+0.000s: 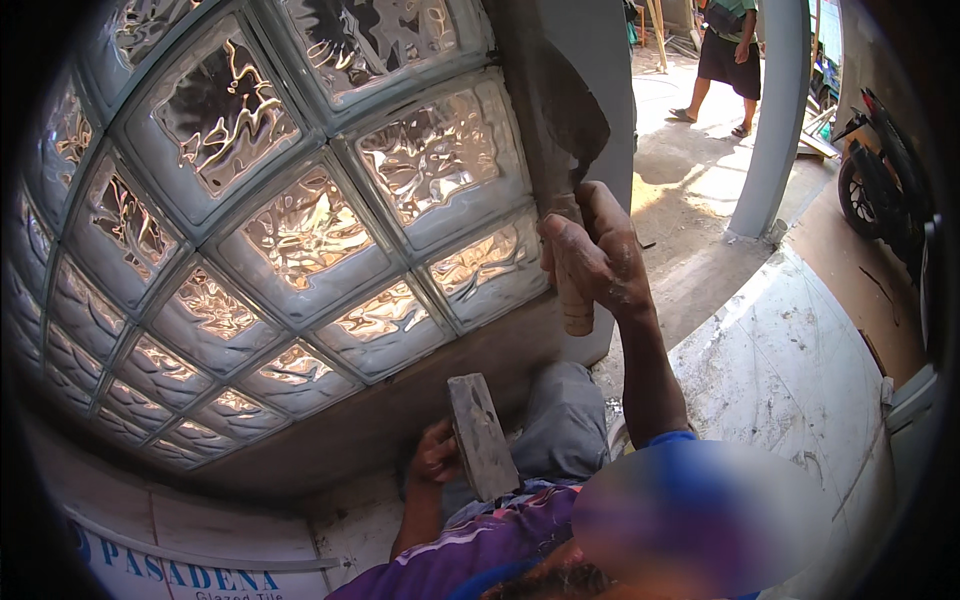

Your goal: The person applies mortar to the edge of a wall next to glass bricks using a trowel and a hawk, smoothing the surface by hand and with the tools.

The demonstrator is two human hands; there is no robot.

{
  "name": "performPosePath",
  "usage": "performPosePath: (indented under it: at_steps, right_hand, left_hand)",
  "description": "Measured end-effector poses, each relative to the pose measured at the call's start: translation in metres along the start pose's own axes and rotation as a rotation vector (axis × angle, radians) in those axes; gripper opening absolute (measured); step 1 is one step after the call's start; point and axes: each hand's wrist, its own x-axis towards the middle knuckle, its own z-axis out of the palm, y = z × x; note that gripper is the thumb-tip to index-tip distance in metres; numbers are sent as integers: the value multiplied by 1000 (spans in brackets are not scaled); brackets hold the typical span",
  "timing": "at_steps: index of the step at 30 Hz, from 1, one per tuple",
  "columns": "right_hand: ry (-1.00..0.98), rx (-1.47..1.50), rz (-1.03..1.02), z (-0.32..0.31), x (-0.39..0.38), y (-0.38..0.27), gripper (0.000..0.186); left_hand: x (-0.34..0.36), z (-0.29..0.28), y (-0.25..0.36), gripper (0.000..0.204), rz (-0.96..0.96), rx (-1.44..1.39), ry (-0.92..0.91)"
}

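My right hand (605, 255) is wrapped round the wooden handle of a trowel (578, 115). Its dark, pointed blade is raised against the grey mortared edge (525, 70) on the right of a glass block wall (430, 160). Lower down, my left hand (435, 455) grips a flat, grey, mortar-stained rectangular board (483, 435), tilted up near my knee. Part of that hand's grip is hidden behind the board. A smooth grey band (400, 395) of mortar runs under the lowest glass blocks.
At the right lies a large, dusty white surface (770, 350). A grey post (780, 120) stands at the opening, where another person (730, 60) is on the sunlit ground. A black motorcycle (885, 185) is at far right. A white carton (180, 565) with blue lettering sits lower left.
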Motion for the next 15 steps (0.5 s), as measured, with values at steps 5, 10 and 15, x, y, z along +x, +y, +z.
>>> performPosePath:
  at_steps: [5, 10, 15]
  right_hand:
    - [56, -20, -1, 33, 20, -4, 29]
    - [119, -48, -16, 42, 35, -8, 29]
    - [145, 24, 49, 50, 30, -13, 28]
  left_hand:
    - [-6, -4, 3, 49, -15, -1, -19]
    - [-10, -5, -4, 51, 4, -16, 22]
    - [-12, -12, -6, 52, -4, -61, -11]
